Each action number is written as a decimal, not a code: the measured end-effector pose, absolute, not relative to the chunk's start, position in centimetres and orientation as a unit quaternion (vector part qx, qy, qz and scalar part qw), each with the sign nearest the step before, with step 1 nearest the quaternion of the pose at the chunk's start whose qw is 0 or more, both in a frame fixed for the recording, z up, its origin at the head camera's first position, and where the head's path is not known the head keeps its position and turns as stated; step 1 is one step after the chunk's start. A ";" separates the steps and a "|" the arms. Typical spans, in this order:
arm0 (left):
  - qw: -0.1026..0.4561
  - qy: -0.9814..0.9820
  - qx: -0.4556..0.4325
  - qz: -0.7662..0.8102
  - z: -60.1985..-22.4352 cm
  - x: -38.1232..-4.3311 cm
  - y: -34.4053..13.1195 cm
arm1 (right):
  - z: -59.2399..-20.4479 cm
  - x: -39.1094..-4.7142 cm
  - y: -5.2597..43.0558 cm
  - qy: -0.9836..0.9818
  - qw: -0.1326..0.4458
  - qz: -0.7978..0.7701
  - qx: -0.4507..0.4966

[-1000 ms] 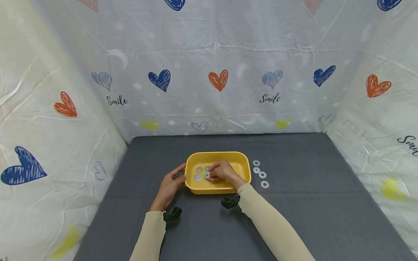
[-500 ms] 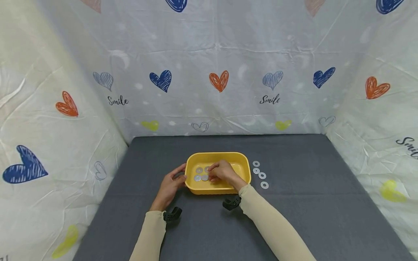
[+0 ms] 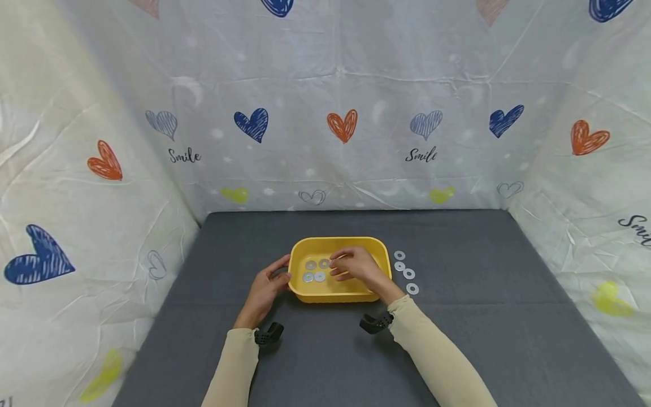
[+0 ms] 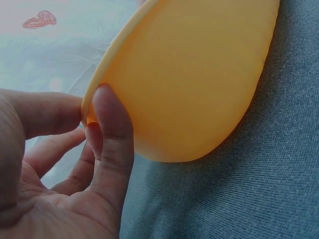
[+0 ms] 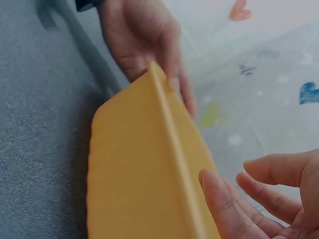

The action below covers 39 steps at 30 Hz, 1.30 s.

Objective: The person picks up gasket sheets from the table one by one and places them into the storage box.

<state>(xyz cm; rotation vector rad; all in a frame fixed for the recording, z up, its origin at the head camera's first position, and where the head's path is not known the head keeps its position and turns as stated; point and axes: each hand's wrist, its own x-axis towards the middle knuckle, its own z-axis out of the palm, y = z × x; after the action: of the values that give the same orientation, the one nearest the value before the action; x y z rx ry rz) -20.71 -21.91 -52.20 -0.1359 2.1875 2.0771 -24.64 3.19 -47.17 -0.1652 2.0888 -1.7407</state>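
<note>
A yellow plastic tray [image 3: 315, 297] sits near the middle of the dark cloth. My left hand [image 3: 265, 291] holds its left end; in the left wrist view the thumb and fingers pinch the rim [image 4: 110, 55]. Several flat metal washers lie on the tray floor, among them a front-left washer [image 3: 308, 277] and a front-right washer [image 3: 319, 276]. A back washer [image 3: 324, 263] lies close to the fingertips of my right hand [image 3: 356, 265]. That hand is over the tray, its fingers [image 5: 222, 201] loosely bent and apart, with nothing between them.
Several more washers [image 3: 408, 273] lie on the dark cloth [image 3: 468, 316] just right of the tray in an uneven line. A pale curtain [image 3: 290, 85] printed with hearts stands behind and along both sides of the table.
My right hand has let go of a washer, which now lies flat in the front row inside the tray. The hand has lifted and drawn slightly right. My left hand stays put.
</note>
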 end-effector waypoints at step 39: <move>0.064 0.720 -0.049 0.689 -52.2 -20.7 -21.8 | -45.2 -21.1 12.5 0.789 0.079 -0.603 -0.089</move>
<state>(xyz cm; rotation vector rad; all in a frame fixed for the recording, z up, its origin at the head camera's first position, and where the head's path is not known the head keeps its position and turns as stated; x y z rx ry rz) -20.74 -21.82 -52.22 -0.1494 2.1731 2.0816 -21.06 12.49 -45.25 -0.2652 2.3605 -1.8041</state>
